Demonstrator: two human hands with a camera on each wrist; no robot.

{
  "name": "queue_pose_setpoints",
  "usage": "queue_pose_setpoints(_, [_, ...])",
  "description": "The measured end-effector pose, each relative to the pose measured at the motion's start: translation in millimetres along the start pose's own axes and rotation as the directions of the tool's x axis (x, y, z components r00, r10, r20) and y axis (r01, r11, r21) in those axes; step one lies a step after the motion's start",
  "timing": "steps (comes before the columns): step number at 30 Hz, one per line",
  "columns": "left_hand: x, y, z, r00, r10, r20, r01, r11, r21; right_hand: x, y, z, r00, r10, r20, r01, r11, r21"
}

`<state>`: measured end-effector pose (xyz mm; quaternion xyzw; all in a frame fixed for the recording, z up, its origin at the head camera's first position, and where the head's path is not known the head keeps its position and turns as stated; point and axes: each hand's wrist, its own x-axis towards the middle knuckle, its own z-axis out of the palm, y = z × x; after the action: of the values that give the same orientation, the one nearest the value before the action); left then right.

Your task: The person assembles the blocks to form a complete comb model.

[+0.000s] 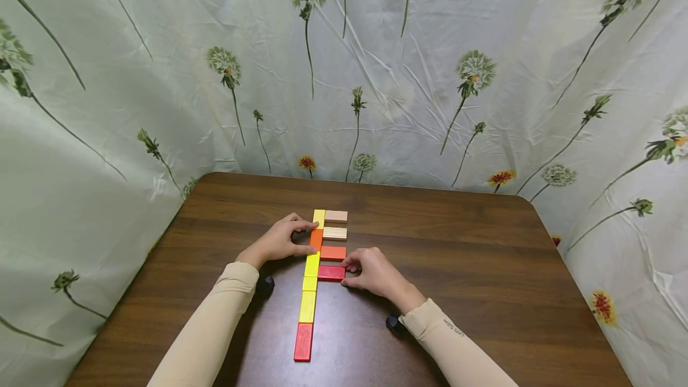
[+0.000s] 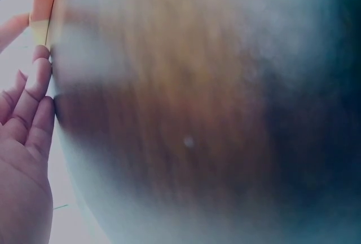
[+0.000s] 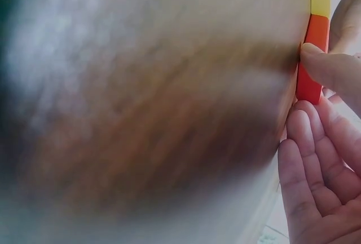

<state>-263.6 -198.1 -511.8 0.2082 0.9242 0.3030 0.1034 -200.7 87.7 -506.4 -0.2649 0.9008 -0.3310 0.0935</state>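
A column of flat blocks runs toward me in the head view: a yellow block (image 1: 319,217) at the far end, an orange block (image 1: 316,240), several yellow ones and a red block (image 1: 303,342) nearest. My left hand (image 1: 279,240) rests at the column's left side, index fingertip and thumb tip touching it near the two ends of the orange block. With thumb and fingers, my right hand (image 1: 373,272) pinches the right end of a dark red block (image 1: 331,273), whose left end meets the column. In the right wrist view, the thumb presses this red block's (image 3: 308,83) side.
Parallel to the dark red block, a red-orange block (image 1: 334,253), a striped pale block (image 1: 335,233) and a pinkish block (image 1: 336,217) stick out rightward from the column. The brown wooden table (image 1: 457,255) ends at a flower-printed curtain (image 1: 376,76).
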Motion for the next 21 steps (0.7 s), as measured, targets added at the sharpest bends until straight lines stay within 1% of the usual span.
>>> queue_pose_setpoints(12, [-0.2, 0.0, 0.5, 1.000, 0.000, -0.004, 0.000, 1.000, 0.007, -0.1, -0.2, -1.4, 0.999, 0.019, 0.026, -0.019, 1.000, -0.007])
queue_pose_setpoints(21, [-0.5, 0.3, 1.2, 1.000, -0.006, -0.007, 0.006, 1.000, 0.001, -0.9, -0.4, -2.1, 0.999, 0.017, 0.038, -0.017, 1.000, -0.002])
